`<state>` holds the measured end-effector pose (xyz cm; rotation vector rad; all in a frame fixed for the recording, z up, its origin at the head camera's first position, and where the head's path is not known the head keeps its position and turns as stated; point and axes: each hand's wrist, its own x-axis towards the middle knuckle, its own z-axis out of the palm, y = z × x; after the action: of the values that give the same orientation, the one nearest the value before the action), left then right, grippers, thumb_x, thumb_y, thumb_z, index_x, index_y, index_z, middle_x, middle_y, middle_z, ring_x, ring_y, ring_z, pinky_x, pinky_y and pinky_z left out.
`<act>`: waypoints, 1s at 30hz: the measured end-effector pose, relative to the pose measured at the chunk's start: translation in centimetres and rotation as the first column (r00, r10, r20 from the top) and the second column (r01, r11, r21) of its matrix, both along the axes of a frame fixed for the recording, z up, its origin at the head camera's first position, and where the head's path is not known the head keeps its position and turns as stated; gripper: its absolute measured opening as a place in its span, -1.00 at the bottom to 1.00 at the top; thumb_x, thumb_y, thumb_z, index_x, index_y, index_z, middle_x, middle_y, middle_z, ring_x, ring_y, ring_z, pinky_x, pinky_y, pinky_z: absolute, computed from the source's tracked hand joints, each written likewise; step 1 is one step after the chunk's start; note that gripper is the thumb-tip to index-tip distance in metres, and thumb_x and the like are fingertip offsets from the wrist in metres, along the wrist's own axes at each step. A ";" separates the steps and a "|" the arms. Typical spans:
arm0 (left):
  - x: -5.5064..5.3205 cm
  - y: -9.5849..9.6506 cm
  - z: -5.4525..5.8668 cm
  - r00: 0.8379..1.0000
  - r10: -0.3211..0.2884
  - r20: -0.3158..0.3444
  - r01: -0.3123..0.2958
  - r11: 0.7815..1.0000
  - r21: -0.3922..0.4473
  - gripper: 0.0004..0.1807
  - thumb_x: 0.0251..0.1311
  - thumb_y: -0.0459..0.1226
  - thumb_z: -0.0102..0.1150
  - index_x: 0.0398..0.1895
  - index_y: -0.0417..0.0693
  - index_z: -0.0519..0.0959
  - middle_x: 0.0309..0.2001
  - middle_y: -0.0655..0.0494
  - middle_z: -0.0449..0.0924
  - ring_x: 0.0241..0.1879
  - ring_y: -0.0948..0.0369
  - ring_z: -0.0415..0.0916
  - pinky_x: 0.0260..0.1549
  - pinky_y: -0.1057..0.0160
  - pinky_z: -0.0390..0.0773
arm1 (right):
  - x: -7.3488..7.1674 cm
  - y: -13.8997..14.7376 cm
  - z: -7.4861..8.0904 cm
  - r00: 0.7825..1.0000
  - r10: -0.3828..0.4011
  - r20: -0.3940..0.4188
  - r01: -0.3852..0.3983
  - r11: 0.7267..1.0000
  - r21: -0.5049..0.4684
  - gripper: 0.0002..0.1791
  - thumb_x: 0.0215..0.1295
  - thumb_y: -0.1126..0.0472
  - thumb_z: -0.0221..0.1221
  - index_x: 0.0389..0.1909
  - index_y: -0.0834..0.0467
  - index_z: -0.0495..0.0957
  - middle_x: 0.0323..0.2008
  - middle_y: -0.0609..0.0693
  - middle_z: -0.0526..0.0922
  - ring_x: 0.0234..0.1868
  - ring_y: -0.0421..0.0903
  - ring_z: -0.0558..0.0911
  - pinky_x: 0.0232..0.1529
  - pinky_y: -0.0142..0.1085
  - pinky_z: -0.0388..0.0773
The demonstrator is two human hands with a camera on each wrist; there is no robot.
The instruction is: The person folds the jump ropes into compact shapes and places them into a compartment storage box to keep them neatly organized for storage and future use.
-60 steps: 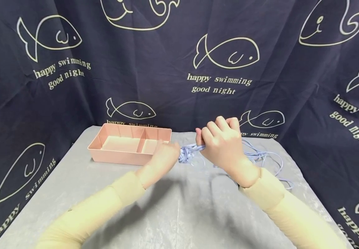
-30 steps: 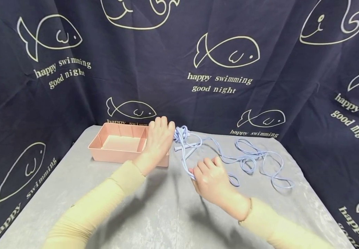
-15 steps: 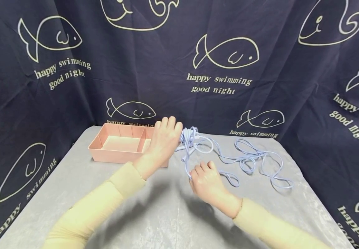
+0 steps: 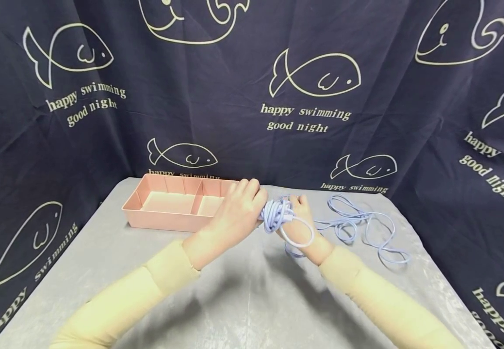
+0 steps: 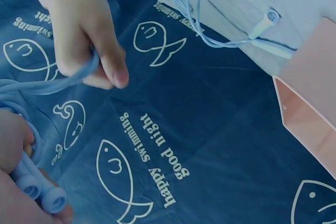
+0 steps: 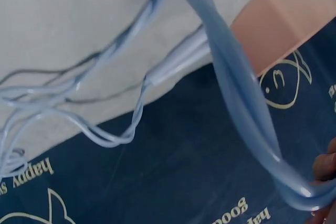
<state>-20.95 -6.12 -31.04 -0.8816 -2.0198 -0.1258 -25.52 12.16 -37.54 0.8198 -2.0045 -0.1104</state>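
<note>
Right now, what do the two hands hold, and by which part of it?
The left hand grips the blue rope by two handles; the right hand holds it by the cord.

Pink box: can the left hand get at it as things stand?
Probably yes: in the head view the left hand looks close to the pink box, whose top is open. Nothing seems to block the way, though the hand is busy gripping the blue cord bundle.
</note>
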 end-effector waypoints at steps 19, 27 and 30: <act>2.6 0.8 -1.3 0.987 -0.160 -0.023 0.151 0.966 -0.211 -0.70 -0.12 -0.16 0.31 -0.34 -0.06 0.46 -0.30 0.08 0.43 -0.31 0.11 0.37 -0.39 0.23 0.30 | -3.7 0.1 6.7 0.990 -0.056 -0.127 0.044 0.994 -0.096 -0.56 0.37 0.10 -0.14 -0.65 0.25 0.39 -0.64 0.14 0.42 -0.50 0.14 0.40 -0.39 -0.02 0.23; 3.5 1.5 -2.9 0.992 -0.117 0.041 0.124 0.932 -0.340 -0.96 0.13 -0.24 0.06 -0.37 0.02 0.45 -0.29 0.17 0.41 -0.24 0.16 0.35 -0.33 0.22 0.28 | -3.8 0.4 9.6 0.980 -0.039 -0.193 0.022 0.996 -0.090 -0.60 0.37 0.15 -0.13 -0.64 0.26 0.37 -0.64 0.14 0.39 -0.52 0.15 0.37 -0.37 0.00 0.23; 3.3 1.5 -3.2 0.997 -0.063 0.049 0.076 0.933 -0.350 -0.94 0.16 -0.24 0.02 -0.32 0.01 0.46 -0.27 0.17 0.40 -0.24 0.17 0.33 -0.34 0.23 0.26 | -3.5 0.7 10.4 0.975 -0.033 -0.218 0.015 0.996 -0.087 -0.60 0.36 0.15 -0.12 -0.65 0.26 0.36 -0.65 0.15 0.38 -0.52 0.16 0.37 -0.38 0.01 0.22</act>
<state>-17.63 -4.60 -34.28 -1.1820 -2.0810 0.1898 -28.97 12.81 -27.13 0.6982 -1.7991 -0.1236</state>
